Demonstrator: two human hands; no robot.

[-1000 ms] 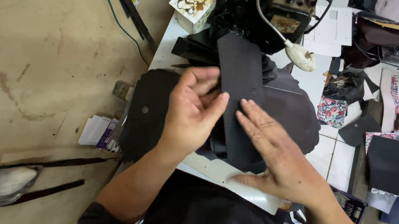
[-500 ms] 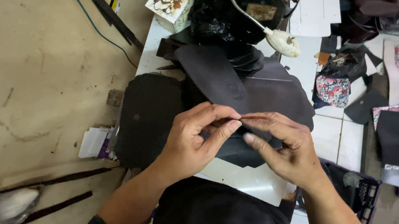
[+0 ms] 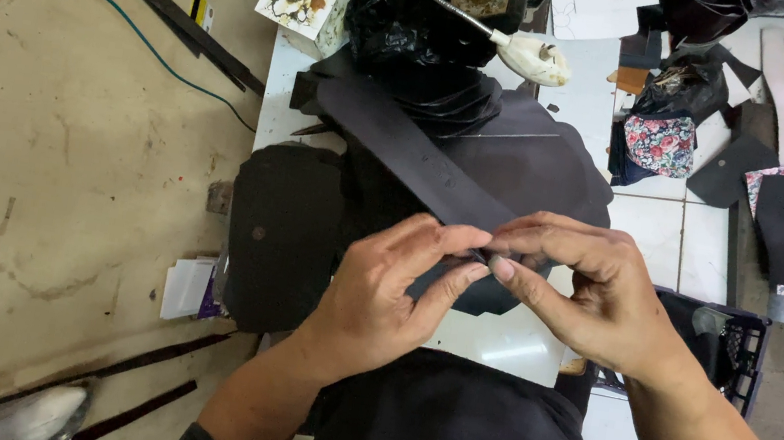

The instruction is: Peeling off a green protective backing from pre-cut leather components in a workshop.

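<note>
Black strip (image 3: 420, 158) of stiff material runs diagonally from the dark sewing machine (image 3: 441, 5) down to both hands, above the white table (image 3: 497, 340); left hand (image 3: 381, 299) pinches its near end between thumb and fingers; right hand (image 3: 594, 292) pinches the same end from the other side, fingertips touching; larger black sheets (image 3: 540, 169) lie beneath; floral cloth (image 3: 660, 142) sits further right.

The long strip (image 3: 410, 157) looks like matt black leather or leather-like sheet, the table (image 3: 538, 340) is smooth glossy white, the floor (image 3: 40, 133) is rough stained concrete, the lamp head (image 3: 534, 59) is shiny cream plastic, and the floral pouch (image 3: 659, 144) is printed cloth.
</note>
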